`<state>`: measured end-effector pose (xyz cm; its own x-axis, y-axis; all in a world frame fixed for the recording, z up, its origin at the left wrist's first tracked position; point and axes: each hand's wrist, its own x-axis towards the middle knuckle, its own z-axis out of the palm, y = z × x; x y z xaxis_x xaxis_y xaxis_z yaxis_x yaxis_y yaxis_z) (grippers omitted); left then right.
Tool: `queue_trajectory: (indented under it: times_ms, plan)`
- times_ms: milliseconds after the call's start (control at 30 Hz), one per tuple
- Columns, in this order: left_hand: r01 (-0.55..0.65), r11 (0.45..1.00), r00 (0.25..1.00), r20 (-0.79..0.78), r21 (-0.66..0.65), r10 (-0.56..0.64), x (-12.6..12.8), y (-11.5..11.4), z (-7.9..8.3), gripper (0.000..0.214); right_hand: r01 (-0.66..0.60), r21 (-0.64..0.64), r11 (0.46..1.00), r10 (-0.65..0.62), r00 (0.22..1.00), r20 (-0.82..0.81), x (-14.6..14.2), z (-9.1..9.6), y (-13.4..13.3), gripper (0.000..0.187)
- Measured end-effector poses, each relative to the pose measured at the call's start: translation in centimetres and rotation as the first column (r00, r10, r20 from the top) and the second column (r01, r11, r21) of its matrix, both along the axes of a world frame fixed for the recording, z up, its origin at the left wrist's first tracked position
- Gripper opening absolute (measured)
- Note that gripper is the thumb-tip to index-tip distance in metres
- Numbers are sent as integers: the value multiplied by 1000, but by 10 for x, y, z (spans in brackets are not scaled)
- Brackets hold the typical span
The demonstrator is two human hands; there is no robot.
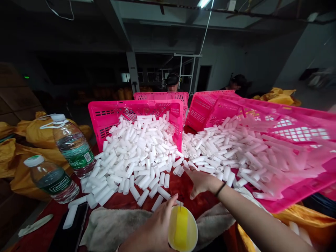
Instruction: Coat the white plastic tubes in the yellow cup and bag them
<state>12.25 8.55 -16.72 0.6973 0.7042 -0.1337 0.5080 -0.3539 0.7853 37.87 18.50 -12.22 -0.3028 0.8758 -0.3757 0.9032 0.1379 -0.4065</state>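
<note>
My left hand (162,222) is wrapped round the side of a round white cup-like piece (193,229) with a yellow strip (181,227) across it. A thin pin-like tip stands at the strip's upper end. To the right, my right hand (201,182) reaches over the red tabletop (173,187), thumb apart from the fingers. Its fingertips are at the near edge of a heap of short white plastic tubes (141,150); whether they touch one cannot be made out. More white tubes (217,150) spill from the right basket.
Pink baskets (95,119) lie tipped on the table, tubes pouring out. Two water bottles (75,147) (51,180) stand left. A grey cloth (112,224), a dark phone-like slab (59,238) and yellow sacks (36,134) are nearby. Two people (172,82) (237,82) are behind the baskets.
</note>
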Motion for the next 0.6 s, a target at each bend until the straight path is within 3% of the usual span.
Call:
queue_trajectory:
  times_ms: [100,233,400,600]
  plan:
    - [15,999,1000,20,41,-16,5,5,-6,130,6,-91,996,-3,1000,31,-3,-10,-4,148]
    - [26,999,999,41,29,-27,11,12,-8,132,-41,-80,996,37,998,-47,-18,-16,-7,147]
    - [5,1000,999,50,14,-6,12,17,-3,137,-151,34,988,155,977,-147,-34,-21,-8,125]
    - [-1,999,999,51,33,-1,13,13,3,134,-154,128,980,179,959,-221,-48,-22,8,101]
